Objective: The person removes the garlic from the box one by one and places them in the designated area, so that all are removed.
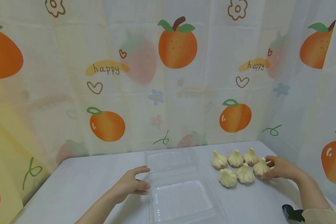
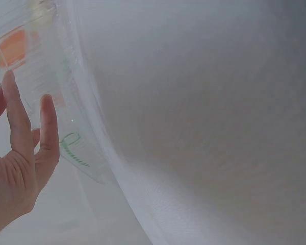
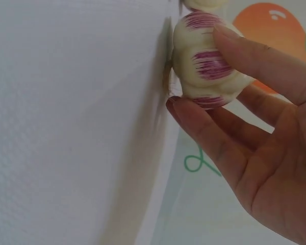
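Note:
A clear plastic clamshell box [image 1: 182, 197] lies with its lid folded back on the white table. My left hand [image 1: 134, 184] is at the box's left edge, fingers spread and loosely bent; in the left wrist view the fingertips [image 2: 9, 81] are by the clear plastic, gripping nothing. To the right, several garlic bulbs [image 1: 235, 159] sit in two rows. My right hand [image 1: 282, 168] pinches the rightmost front bulb [image 1: 260, 168] between thumb and fingers. Purple streaks mark that bulb's underside [image 3: 209, 66] in the right wrist view, where it appears close to the table.
The white table [image 1: 95, 177] reaches back to a curtain [image 1: 184, 93] printed with oranges, strawberries and flowers, which also runs along the right side. A small black object [image 1: 292, 213] is beside my right sleeve [image 1: 320, 216].

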Action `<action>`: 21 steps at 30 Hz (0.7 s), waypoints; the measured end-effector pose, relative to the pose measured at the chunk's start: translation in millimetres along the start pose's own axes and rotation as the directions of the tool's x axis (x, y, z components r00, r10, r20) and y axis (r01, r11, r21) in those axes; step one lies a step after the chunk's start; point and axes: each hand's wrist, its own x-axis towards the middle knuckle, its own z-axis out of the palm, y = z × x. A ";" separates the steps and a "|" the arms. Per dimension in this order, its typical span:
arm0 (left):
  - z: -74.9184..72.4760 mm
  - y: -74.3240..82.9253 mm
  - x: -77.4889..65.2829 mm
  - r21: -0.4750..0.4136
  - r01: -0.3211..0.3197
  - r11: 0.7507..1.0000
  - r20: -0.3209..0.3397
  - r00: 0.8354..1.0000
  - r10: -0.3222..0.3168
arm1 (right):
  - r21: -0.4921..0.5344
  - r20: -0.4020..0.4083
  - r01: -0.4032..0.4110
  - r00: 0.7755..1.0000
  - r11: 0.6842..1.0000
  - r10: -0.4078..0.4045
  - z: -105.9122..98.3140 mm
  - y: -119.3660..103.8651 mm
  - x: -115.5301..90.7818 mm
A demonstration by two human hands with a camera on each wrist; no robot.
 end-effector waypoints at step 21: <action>1.2 1.9 -0.1 -0.001 0.010 1.000 -0.022 1.000 -0.010 | 0.045 -0.015 0.050 0.999 0.998 -0.049 3.6 -2.8 -2.1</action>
